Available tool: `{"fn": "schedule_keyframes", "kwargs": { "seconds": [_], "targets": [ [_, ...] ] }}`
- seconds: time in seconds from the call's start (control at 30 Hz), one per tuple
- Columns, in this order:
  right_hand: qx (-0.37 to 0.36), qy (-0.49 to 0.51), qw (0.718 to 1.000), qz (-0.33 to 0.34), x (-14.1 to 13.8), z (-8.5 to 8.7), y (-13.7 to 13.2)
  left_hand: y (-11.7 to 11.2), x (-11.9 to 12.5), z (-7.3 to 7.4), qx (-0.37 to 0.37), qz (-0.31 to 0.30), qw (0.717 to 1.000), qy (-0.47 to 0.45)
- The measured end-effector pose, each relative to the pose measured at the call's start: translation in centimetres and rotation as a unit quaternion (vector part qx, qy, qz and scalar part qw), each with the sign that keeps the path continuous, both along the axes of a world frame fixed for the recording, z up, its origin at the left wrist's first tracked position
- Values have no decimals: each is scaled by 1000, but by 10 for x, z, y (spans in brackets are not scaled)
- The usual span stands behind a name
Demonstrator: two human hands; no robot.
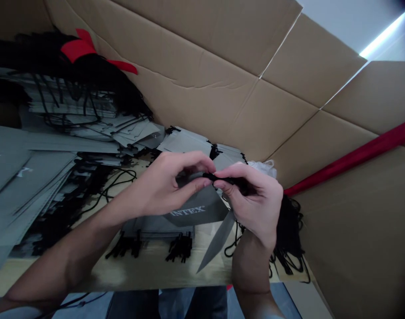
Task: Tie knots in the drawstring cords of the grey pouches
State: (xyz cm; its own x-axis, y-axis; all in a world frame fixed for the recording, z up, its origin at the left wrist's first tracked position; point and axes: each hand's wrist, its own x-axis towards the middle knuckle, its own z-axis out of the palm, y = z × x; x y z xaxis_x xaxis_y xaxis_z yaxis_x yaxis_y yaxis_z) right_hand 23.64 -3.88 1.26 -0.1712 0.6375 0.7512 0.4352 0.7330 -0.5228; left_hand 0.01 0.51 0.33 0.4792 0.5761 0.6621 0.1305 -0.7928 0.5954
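My left hand (176, 181) is closed, its thumb and fingers pinching the end of a black cord (209, 177). Right beside it, my right hand (255, 195) is also closed on the same cord, the fingertips of both nearly touching. Below them hangs a grey printed sheet or flat bag (189, 210) marked "INTEX", partly covered by my hands. Its grey flap (217, 241) points down toward the table edge. Whether the cord passes through a hole in it is hidden by the fingers. Under this piece lies a stack of grey pieces with knotted black cord ends (179, 248).
Stacks of grey printed pieces (9, 177) fill the left side of the wooden tabletop (156, 277). A black cord bundle tied with a red strip (78, 49) lies behind them. More black cords (290, 230) hang at right. Cardboard walls (205, 66) enclose the back; a red band (352, 155) crosses right.
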Motion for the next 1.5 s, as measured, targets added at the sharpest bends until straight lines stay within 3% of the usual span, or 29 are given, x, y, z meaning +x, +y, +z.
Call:
{"fn": "schedule_keyframes", "kwargs": {
  "seconds": [0.2,0.4,0.53,0.67,0.93,1.33,1.5],
  "targets": [
    [8,25,1000,-10,-3,0,2,-3,9,-5,-23,11,998,-64],
    [43,136,990,4,-7,-6,3,-6,16,-3,-91,16,988,-120],
    [90,28,995,-45,-6,-3,-2,-8,18,-3,-102,24,984,-147],
    [127,-39,989,-67,-9,0,-5,-9,17,-7,-53,40,990,-127],
    [62,-37,993,-92,-9,-1,-10,-6,14,-6,82,60,991,-82],
    [6,-37,999,-31,1,3,-12,-11,6,-5,120,58,990,-37],
    [2,-42,998,-50,1,5,-13,-10,9,-11,175,66,982,-26]
  ]
}}
